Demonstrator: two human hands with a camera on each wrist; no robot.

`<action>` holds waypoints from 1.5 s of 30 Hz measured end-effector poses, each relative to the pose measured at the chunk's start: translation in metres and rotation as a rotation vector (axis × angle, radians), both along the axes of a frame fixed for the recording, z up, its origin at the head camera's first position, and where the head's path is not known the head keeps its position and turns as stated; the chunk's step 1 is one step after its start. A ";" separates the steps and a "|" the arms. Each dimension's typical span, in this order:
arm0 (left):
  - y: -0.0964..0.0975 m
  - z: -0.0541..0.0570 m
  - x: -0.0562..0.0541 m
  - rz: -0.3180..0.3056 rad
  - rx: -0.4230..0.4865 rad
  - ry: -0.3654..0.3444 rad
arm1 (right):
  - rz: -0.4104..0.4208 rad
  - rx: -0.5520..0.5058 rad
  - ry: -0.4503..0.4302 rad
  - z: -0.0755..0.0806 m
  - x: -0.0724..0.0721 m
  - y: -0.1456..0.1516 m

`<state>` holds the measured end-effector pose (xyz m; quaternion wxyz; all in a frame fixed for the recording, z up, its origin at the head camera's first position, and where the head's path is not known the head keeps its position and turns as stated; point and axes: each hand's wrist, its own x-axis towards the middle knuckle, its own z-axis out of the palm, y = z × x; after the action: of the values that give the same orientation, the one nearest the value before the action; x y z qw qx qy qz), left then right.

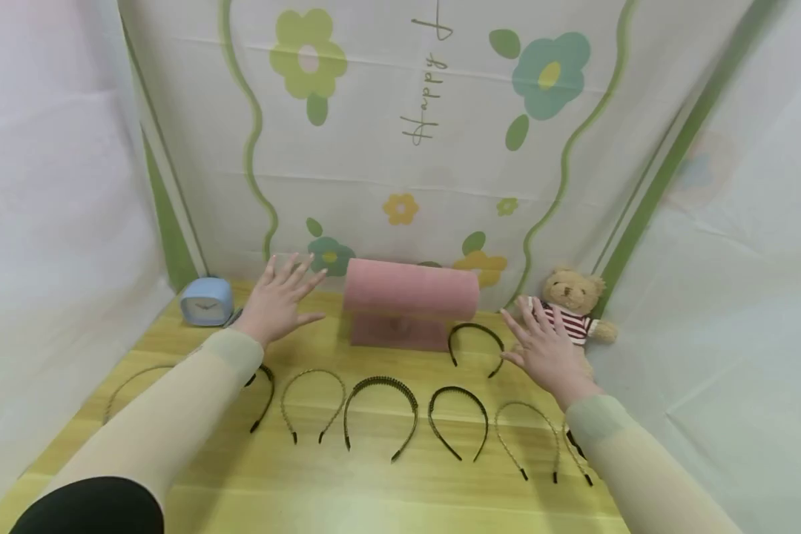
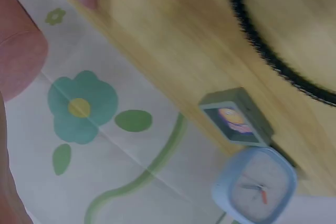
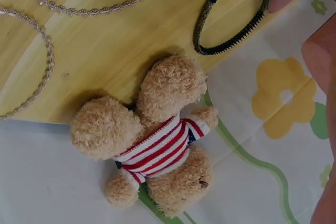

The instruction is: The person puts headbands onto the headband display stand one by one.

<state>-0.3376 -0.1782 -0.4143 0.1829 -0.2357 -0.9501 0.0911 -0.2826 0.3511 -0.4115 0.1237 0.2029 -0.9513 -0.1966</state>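
Note:
Both hands hover over the table with fingers spread and hold nothing. In the head view my left hand [image 1: 275, 300] is left of a pink padded roll [image 1: 410, 289] on a stand, near a blue clock [image 1: 207, 302]. My right hand [image 1: 549, 350] overlaps a teddy bear [image 1: 572, 291] in a striped shirt. A dark headband [image 1: 476, 325] lies between the roll and the right hand. In front, a row of headbands includes a thick dark one [image 1: 381, 381], a black one [image 1: 458, 390] and beaded ones, such as one [image 1: 526, 404] at right. My left sleeve hides part of the row.
A small grey-green framed box [image 2: 239, 114] stands beside the clock in the left wrist view. White curtain walls with flower prints [image 1: 400, 209] enclose the wooden table [image 1: 294, 482] at the back and sides. A black round shape [image 1: 90, 508] fills the lower left corner.

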 end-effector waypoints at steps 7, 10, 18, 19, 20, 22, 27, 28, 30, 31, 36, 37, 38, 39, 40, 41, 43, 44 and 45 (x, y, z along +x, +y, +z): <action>0.034 0.008 -0.022 -0.017 0.042 -0.015 | -0.024 -0.088 -0.091 -0.017 -0.014 0.008; 0.048 0.010 -0.030 -0.024 0.060 -0.038 | -0.030 -0.131 -0.134 -0.026 -0.020 0.012; 0.070 0.009 -0.048 0.008 0.055 -0.099 | -0.048 -0.268 -0.197 -0.053 -0.035 0.006; 0.070 0.008 -0.049 0.009 0.057 -0.109 | -0.059 -0.293 -0.220 -0.056 -0.036 0.004; 0.070 0.007 -0.050 0.007 0.068 -0.120 | -0.070 -0.320 -0.246 -0.059 -0.037 0.002; 0.068 0.005 -0.052 0.000 0.097 -0.136 | -0.104 -0.348 -0.297 -0.064 -0.039 0.000; 0.070 0.005 -0.053 -0.026 0.185 -0.177 | -0.215 -0.399 -0.415 -0.075 -0.046 0.002; 0.071 0.005 -0.053 -0.029 0.199 -0.187 | -0.229 -0.401 -0.420 -0.078 -0.047 0.004; 0.075 0.005 -0.054 -0.033 0.218 -0.200 | -0.249 -0.411 -0.418 -0.082 -0.049 0.005; 0.077 0.005 -0.053 -0.033 0.221 -0.203 | -0.257 -0.424 -0.418 -0.084 -0.049 0.005; 0.081 0.003 -0.054 -0.034 0.195 -0.192 | -0.327 -0.524 -0.460 -0.092 -0.051 -0.001; 0.081 0.003 -0.054 -0.031 0.184 -0.185 | -0.346 -0.543 -0.466 -0.095 -0.052 -0.001; 0.081 0.003 -0.054 -0.030 0.177 -0.179 | -0.363 -0.560 -0.465 -0.097 -0.052 -0.002; 0.081 0.003 -0.054 -0.026 0.168 -0.175 | -0.376 -0.580 -0.460 -0.099 -0.053 -0.002; 0.081 0.002 -0.054 -0.024 0.161 -0.168 | -0.392 -0.604 -0.456 -0.101 -0.055 -0.002; 0.081 0.002 -0.055 -0.022 0.157 -0.163 | -0.405 -0.631 -0.451 -0.103 -0.055 -0.001; 0.080 0.002 -0.055 -0.017 0.155 -0.162 | -0.431 -0.682 -0.436 -0.107 -0.057 -0.001; 0.079 0.001 -0.055 -0.016 0.156 -0.163 | -0.446 -0.716 -0.429 -0.109 -0.057 0.000; 0.079 0.001 -0.055 -0.014 0.158 -0.169 | -0.466 -0.751 -0.424 -0.110 -0.057 0.000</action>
<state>-0.3927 -0.0995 -0.4136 0.1207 -0.2339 -0.9647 -0.0055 -0.3397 0.3509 -0.5219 -0.0556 -0.0386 -0.9807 0.1833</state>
